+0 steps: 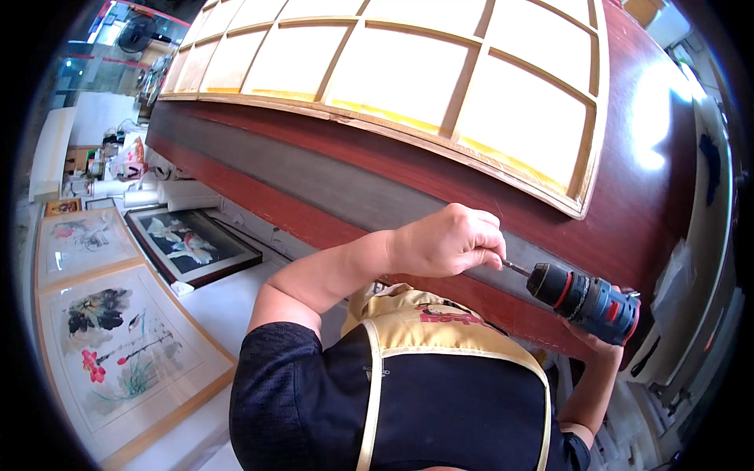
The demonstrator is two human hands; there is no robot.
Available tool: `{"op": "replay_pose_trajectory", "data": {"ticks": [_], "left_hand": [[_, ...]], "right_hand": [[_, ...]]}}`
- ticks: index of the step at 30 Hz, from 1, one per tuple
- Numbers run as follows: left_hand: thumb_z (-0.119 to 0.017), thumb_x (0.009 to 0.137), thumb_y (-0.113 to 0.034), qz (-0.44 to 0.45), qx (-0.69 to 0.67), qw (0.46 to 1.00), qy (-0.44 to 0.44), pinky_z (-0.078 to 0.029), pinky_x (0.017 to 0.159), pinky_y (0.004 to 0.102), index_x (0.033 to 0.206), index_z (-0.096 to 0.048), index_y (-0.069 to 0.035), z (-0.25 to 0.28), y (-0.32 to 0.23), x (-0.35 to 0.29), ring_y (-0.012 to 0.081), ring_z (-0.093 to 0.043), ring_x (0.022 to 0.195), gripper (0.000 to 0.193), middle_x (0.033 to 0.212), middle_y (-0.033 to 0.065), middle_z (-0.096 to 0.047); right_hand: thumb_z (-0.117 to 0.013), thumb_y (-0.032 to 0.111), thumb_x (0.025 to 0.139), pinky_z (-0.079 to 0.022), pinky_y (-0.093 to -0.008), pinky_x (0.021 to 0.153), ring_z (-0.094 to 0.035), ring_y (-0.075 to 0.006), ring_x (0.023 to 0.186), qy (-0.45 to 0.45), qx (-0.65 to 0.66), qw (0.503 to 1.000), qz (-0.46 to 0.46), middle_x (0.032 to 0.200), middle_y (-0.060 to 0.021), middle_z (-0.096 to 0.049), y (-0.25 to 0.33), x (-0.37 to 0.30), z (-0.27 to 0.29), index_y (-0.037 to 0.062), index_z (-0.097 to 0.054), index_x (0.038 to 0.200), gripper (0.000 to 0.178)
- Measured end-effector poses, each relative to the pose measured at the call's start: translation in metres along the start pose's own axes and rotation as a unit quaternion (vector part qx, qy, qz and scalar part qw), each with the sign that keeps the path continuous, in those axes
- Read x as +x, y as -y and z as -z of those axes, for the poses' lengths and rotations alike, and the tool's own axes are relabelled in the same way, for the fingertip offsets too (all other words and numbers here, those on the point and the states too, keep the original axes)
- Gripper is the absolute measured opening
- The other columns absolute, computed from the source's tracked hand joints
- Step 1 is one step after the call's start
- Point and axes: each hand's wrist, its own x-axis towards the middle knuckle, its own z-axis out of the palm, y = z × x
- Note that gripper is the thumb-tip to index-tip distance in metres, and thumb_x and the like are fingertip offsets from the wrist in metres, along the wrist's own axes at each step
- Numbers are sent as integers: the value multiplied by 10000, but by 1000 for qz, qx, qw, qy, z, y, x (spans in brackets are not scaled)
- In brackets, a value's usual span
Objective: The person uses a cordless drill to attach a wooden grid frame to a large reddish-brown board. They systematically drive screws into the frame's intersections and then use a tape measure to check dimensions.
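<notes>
My right hand (594, 339) grips a blue and black cordless drill (591, 302) from below, its chuck turned left toward my other hand. A thin metal drill bit (516, 268) sticks out of the chuck. My left hand (453, 242) is closed in a pinch at the tip of this bit, and the fingers hide whether a small screw is there too. Both hands are over the near edge of a dark red table (640, 192). Beyond them on the table lies a large wooden lattice frame (463, 145) with white panels between its bars.
Framed flower paintings (118, 345) lie on a white surface at the left, beside a dark-framed picture (192, 243). White rolls (184, 194) and clutter are behind them. A black fan (137, 35) stands far left. A grey strip (338, 184) runs along the table.
</notes>
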Motion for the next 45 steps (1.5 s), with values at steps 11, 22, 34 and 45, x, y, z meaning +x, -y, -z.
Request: {"op": "replay_pose_trajectory", "data": {"ticks": [11,22,34,45], "left_hand": [[-740,761,-33,-109,222,954,-169,-500,567,339,884,-656,-28,27,43,13,223,-596,662,150,745,81,-567],[-771,735,-427,-46,211,943,-255,-449,1024,387,1454,-345,33,83,117,43,296,-569,1151,955,1336,187,-528],[-735,807,-186,-15,466,858,-215,-423,1011,443,1167,-664,-74,71,221,-21,266,-591,1100,383,1157,76,-647],[-742,808,-193,-25,455,868,-198,-438,937,412,1146,-666,-79,77,227,-20,242,-603,1034,364,1117,68,-651]], "right_hand": [[-752,143,713,-550,-316,715,-656,-161,786,158,297,915,-223,870,-10,-667,-3,102,-4,110,-640,983,294],[-751,275,689,-507,-280,640,-605,-140,641,133,367,878,-277,739,-46,-636,-26,193,-25,1,-642,998,427],[-728,258,713,-510,-274,555,-592,-136,580,170,360,839,-371,733,-75,-645,-84,262,-15,3,-664,958,359],[-743,208,710,-514,-266,552,-601,-142,577,262,330,782,-458,777,-82,-662,-117,306,-4,1,-661,950,329]]}}
